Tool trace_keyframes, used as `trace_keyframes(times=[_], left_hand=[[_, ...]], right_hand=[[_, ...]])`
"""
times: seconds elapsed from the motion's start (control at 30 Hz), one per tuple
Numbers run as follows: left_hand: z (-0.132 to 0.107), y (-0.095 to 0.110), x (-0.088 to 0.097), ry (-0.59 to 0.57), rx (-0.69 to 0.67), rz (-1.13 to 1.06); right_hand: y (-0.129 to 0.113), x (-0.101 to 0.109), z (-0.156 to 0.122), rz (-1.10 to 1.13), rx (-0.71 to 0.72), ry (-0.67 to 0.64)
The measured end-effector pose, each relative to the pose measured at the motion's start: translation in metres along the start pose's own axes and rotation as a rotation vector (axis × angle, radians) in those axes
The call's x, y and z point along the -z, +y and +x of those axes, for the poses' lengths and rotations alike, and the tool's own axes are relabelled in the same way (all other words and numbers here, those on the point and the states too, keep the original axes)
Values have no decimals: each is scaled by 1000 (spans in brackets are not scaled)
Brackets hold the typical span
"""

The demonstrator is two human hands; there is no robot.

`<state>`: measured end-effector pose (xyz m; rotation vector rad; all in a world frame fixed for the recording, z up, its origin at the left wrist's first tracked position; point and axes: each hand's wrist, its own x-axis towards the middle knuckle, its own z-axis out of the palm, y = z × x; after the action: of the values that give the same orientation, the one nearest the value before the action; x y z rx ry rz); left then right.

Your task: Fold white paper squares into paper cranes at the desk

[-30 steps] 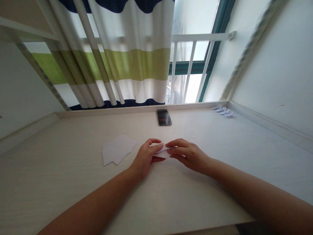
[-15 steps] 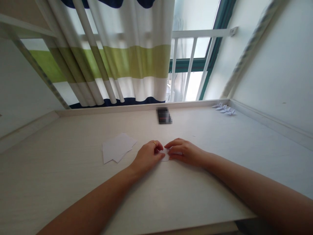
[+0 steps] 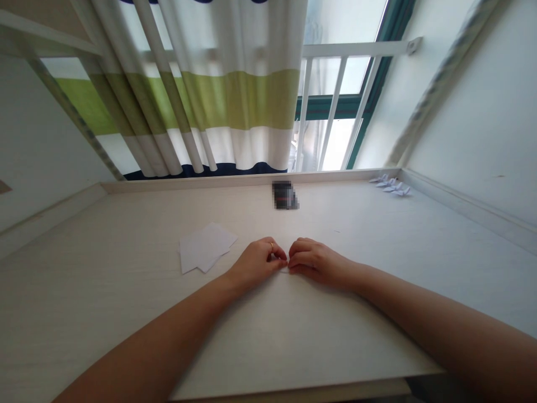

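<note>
A small piece of white paper lies low on the desk between my fingertips, mostly hidden by them. My left hand is closed on its left side, thumb and fingers pinched together, with a ring on one finger. From the right, my right hand has its fingers bent and pressed together on the same paper. The fingertips of both hands nearly meet. To the left of my left hand lie several flat white paper sheets, overlapping one another.
Several small folded paper shapes sit in the far right corner of the pale desk. A dark, pixelated object stands near the back ledge. Beyond it hang a striped curtain and a white railing.
My fingertips have come closer together, and less of the small paper shows between them. The whole view has shifted slightly; the sheets and folded shapes stay where they were.
</note>
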<state>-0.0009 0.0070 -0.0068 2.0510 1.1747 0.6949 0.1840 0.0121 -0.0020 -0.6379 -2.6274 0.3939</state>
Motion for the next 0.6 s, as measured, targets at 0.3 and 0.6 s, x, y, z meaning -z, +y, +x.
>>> trace_keyframes(times=[0.3,0.6], left_hand=[[1,-1,1,-33,-5,-37],[2,-3,6,-96,-14,-22]], right_hand=[[-2,-1,1,-1,-28,10],[-8,-3,3,-109,-81,-46]])
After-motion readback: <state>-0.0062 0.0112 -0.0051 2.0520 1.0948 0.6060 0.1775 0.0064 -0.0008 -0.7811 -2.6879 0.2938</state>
